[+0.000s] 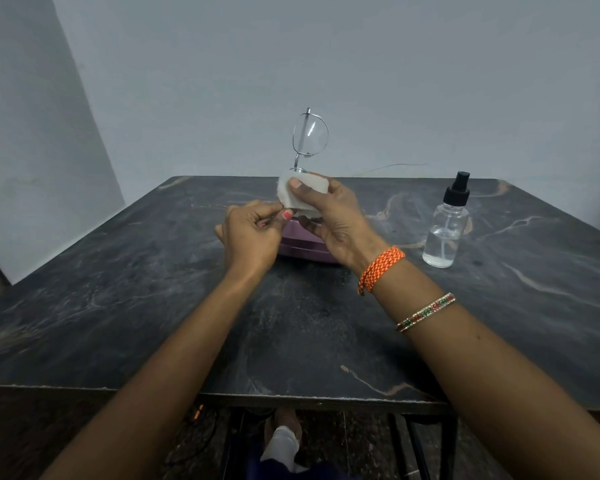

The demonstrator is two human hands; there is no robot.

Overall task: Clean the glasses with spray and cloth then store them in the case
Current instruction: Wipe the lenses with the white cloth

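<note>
Thin metal-framed glasses [309, 135] stand on end above the table, one round lens up in the air. The lower lens is wrapped in a white cloth [302, 194], which my right hand [333, 220] pinches between thumb and fingers. My left hand [252, 237] has its fingers curled and pinches the lower end of the frame next to the cloth. Behind and under both hands lies a purple glasses case [300, 245], mostly hidden and apparently closed. A clear spray bottle [445, 226] with a black nozzle stands upright to the right.
A dark marbled table [153, 306] fills the view, its front edge close to me. A grey wall rises behind it. A thin wire [395, 165] runs along the far edge. Under the table I see a metal frame and a foot.
</note>
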